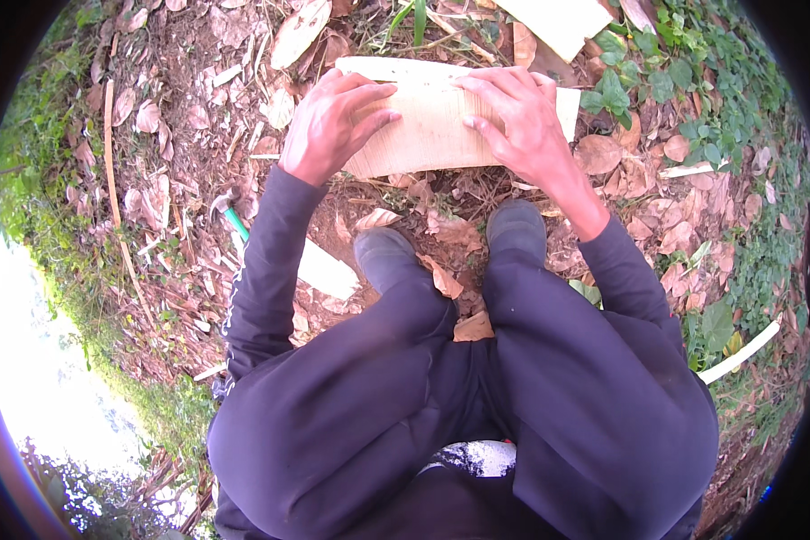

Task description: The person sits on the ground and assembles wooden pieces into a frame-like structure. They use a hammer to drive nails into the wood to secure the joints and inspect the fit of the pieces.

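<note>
Pale, flat wooden board with a bowed near edge point(423, 130) lies between your two bare hands, just in front of your feet. Your left hand point(333, 126) holds one end and your right hand point(526, 121) the other, each with thumb and forefinger parted on its upper face; you cannot tell from here how the hidden fingers sit. For a steady hold, it would likely help to press evenly from both ends and to watch the raw edges for splinters.

Just beyond your right hand lies another pale, flat wooden piece point(562, 22). Your dark grey, rounded boots point(517, 229) stand on the near side of both hands, so mind your toes if the wood slips. Nearer you than your left hand, and out to its left, lies a green-handled tool with a metal head point(236, 223).

As for writing, none can be made out on the board's face. Behind your left hand, the dark sleeve point(274, 243) bears small white markings, too blurred to read. On the tool, no label shows.
</note>
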`<state>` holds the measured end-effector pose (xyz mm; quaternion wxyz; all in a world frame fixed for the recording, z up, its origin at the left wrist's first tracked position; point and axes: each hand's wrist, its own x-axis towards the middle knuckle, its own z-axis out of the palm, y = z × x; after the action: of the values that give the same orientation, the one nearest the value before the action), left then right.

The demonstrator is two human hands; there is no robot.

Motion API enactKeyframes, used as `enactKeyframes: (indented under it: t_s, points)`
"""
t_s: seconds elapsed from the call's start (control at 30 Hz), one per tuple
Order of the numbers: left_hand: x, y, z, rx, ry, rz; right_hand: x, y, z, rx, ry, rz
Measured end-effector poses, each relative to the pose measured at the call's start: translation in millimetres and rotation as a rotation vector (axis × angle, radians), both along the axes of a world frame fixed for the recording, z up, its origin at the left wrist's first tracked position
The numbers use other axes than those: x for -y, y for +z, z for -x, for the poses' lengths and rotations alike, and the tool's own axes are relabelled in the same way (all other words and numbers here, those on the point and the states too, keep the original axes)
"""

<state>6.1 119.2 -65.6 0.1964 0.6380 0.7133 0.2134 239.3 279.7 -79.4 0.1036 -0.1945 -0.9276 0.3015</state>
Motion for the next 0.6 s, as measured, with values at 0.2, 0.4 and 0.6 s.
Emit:
enactKeyframes:
  t_s: [0.2,0.4,0.6]
  points:
    - [-0.4,-4.2,0.5,0.014,0.009,-0.056,0.0,-1.2,-1.1,-0.016,0.002,-0.017]
    - [-2.8,-2.9,2.0,0.041,0.012,-0.063,-1.7,-0.8,-1.7,-0.014,0.010,-0.034]
    - [-4.6,-2.6,3.9,0.040,0.001,-0.038,-2.5,-1.1,-2.6,-0.028,0.025,-0.036]
